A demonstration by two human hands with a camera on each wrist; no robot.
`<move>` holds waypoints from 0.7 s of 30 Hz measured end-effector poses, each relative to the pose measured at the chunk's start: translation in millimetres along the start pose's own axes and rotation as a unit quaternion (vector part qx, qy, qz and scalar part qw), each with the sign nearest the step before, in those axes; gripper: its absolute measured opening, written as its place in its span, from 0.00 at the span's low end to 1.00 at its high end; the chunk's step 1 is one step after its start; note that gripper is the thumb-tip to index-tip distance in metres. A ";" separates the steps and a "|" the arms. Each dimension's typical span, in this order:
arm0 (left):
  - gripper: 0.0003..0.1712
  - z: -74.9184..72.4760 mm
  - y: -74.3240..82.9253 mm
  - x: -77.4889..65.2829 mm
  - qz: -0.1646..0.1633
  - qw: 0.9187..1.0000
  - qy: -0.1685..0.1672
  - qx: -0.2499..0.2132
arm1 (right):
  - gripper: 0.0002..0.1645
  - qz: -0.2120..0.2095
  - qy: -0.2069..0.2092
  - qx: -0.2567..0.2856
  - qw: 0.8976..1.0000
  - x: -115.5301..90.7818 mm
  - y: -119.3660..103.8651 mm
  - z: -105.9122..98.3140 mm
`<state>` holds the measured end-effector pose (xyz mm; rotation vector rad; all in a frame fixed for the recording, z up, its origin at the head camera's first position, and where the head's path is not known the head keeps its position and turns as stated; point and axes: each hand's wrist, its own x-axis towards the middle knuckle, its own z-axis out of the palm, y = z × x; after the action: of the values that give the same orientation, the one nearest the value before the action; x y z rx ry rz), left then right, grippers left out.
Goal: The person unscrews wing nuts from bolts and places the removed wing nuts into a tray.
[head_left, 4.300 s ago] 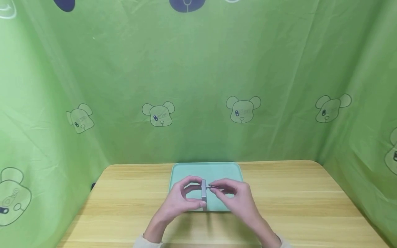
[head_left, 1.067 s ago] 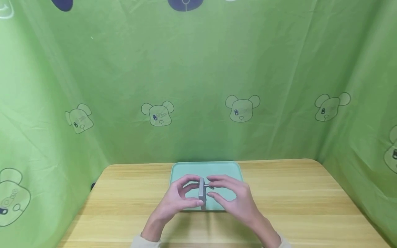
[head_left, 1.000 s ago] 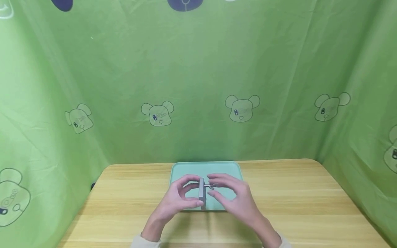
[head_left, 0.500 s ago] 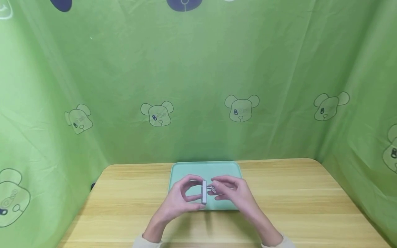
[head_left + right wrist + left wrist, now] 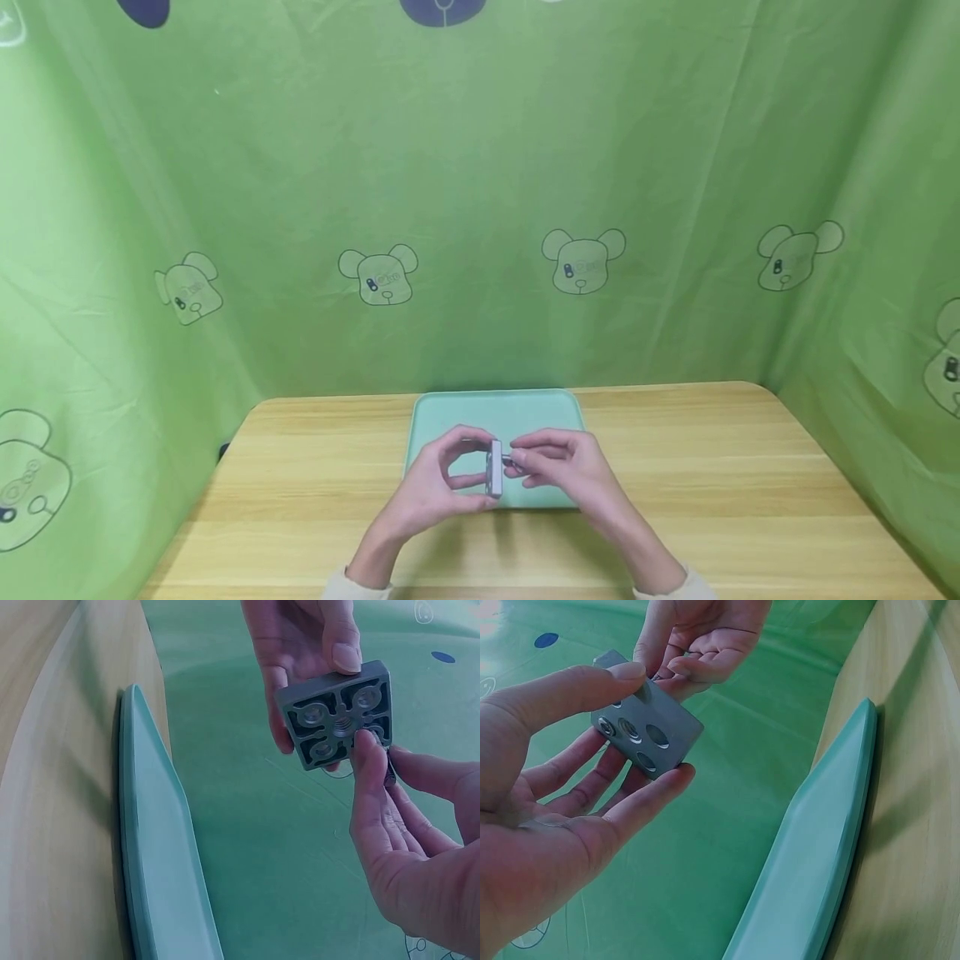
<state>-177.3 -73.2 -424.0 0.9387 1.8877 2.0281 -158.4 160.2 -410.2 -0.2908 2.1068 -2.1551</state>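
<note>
Green cloth (image 5: 480,167): hangs behind the tray and to both sides; it likely poses no risk.
Wooden table (image 5: 315,467): under the tray; a dropped part could bounce off the tray's rim and roll across it.
Tray (image 5: 495,407): flat on the table; it would probably catch a straight fall, since both hands work above it.
Left hand (image 5: 435,482): above the tray's left half, half-curled, thumb and fingertips pinching the metal block by its edges; with only edges held, a hard twist could spin the block loose.
Right hand (image 5: 566,462): above the tray's right half, thumb and fingertips pinching the metal fastener; so small a hold could slip during turning.
Metal block (image 5: 494,471): on edge above the tray's near half, not touching it; an off-axis push could tilt it.
Metal fastener (image 5: 390,778): above the tray; fingers hide its seat in the block, so engagement cannot be told; if skewed, it could bind or drop.
</note>
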 end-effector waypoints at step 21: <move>0.35 -3.8 0.7 -1.6 -0.025 0.998 0.009 -0.061 | 0.13 -0.306 0.065 -0.232 0.921 -3.0 0.8 13.9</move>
<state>-178.1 -77.3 -423.6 0.8374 1.7548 2.1015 -152.5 147.2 -410.9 -0.9943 2.8929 -1.9194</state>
